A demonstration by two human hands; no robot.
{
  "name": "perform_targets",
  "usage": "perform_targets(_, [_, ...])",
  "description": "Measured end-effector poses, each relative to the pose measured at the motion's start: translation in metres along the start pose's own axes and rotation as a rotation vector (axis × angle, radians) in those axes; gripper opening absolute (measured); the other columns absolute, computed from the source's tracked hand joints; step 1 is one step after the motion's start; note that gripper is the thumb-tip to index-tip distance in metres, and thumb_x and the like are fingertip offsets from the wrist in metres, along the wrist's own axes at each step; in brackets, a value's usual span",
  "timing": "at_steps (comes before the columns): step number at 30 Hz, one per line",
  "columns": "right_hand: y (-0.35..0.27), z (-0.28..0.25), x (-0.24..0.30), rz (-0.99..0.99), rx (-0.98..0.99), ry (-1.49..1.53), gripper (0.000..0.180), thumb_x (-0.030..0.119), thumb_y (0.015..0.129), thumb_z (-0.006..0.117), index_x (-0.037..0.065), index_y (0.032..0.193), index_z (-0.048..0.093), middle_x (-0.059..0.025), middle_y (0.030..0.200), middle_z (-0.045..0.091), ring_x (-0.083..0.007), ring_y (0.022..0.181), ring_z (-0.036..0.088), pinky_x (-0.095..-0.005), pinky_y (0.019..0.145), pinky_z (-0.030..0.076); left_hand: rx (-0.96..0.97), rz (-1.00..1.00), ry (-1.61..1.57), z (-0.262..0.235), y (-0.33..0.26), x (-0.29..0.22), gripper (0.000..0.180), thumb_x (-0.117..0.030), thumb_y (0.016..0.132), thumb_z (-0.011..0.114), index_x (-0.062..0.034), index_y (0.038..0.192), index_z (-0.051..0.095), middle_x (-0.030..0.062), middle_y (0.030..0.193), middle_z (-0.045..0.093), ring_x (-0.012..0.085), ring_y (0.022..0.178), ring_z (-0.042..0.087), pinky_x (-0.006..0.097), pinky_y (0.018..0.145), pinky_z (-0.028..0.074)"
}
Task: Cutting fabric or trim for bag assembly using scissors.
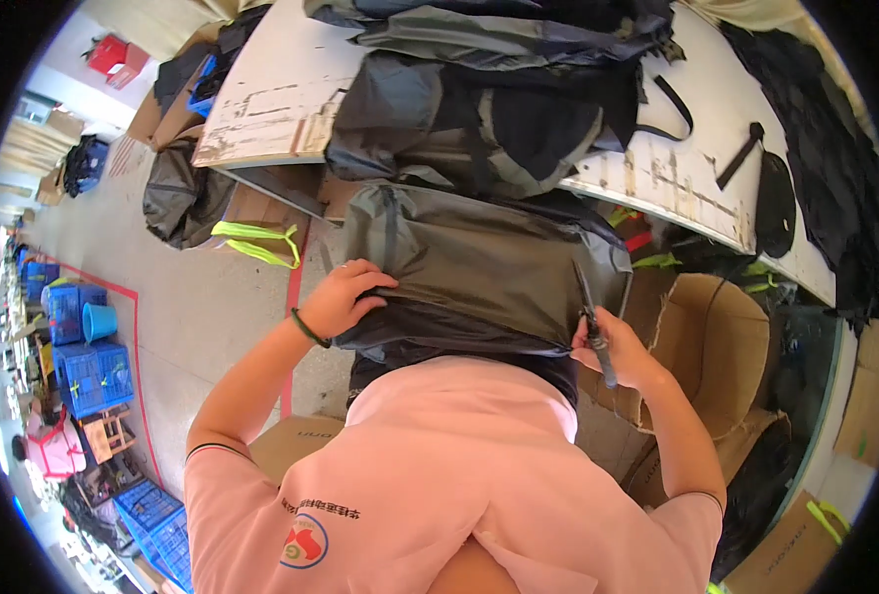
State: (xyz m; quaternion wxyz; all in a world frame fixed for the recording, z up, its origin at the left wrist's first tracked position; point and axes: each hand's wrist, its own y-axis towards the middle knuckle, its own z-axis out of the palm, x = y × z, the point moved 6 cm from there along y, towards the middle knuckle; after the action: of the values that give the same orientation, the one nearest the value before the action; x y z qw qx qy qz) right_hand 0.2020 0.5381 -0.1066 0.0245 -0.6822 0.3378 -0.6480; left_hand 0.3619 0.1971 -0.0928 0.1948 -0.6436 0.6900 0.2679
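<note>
A dark olive-grey fabric bag (489, 262) with a black lower part lies across my lap, in front of the table. At its left edge my left hand (348, 297) has its fingers curled, with the thumb side on the fabric, pinching the bag. On the right, my right hand (613, 348) is closed round dark-handled scissors (590, 307). Their narrow blades point up and away over the bag's right end. My right fingers also rest close to the bag's lower right corner; whether they grip its cloth I cannot tell.
More grey and black bags (489, 119) lie piled on the worn white table (271, 99) ahead. An opened cardboard box (707, 346) stands close by my right arm. Neon yellow straps (258, 241) hang at the left. Blue crates (93, 376) line the floor further left.
</note>
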Motion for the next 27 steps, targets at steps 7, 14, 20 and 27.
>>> perform_targets(7, [-0.005, -0.007, 0.007, 0.02, -0.011, -0.06, 0.029, -0.003, 0.076, 0.071, 0.006, 0.089, 0.047, -0.0017, 0.081, 0.056, -0.0099, 0.075, 0.051, -0.0254, 0.069, 0.044, 0.141, -0.391, -0.455, 0.01, -0.004, 0.034, 0.015, -0.009, 0.088, 0.062, -0.0031, 0.102, 0.065, 0.0073, 0.088, 0.066, 0.0149, 0.08, 0.06, 0.028, 0.075, 0.047])
perform_targets(14, [-0.003, -0.012, -0.001, 0.028, -0.053, -0.13, 0.024, 0.001, 0.075, 0.072, 0.004, 0.086, 0.05, -0.0042, 0.079, 0.056, -0.0126, 0.075, 0.051, -0.0275, 0.07, 0.043, 0.135, -0.499, -1.008, 0.012, -0.006, 0.04, 0.02, -0.007, 0.093, 0.055, -0.0037, 0.112, 0.061, -0.0023, 0.098, 0.062, 0.0037, 0.089, 0.055, 0.021, 0.082, 0.044])
perform_targets(20, [0.0, -0.011, 0.001, 0.058, -0.05, -0.19, 0.024, 0.002, 0.075, 0.072, 0.004, 0.086, 0.051, -0.0045, 0.078, 0.056, -0.0126, 0.073, 0.051, -0.0274, 0.068, 0.043, 0.134, -0.456, -1.1, 0.009, -0.006, 0.035, 0.023, -0.01, 0.093, 0.057, -0.0044, 0.115, 0.06, -0.0022, 0.105, 0.062, 0.0044, 0.095, 0.054, 0.022, 0.086, 0.044])
perform_targets(27, [0.001, -0.013, -0.003, 0.046, -0.065, -0.188, 0.023, -0.001, 0.076, 0.07, 0.003, 0.087, 0.05, -0.0044, 0.078, 0.057, -0.0119, 0.073, 0.051, -0.0274, 0.066, 0.045, 0.302, -0.315, -1.099, -0.011, -0.002, 0.002, 0.042, 0.001, 0.08, 0.07, -0.005, 0.12, 0.059, -0.0012, 0.112, 0.059, 0.0058, 0.099, 0.053, 0.023, 0.089, 0.043])
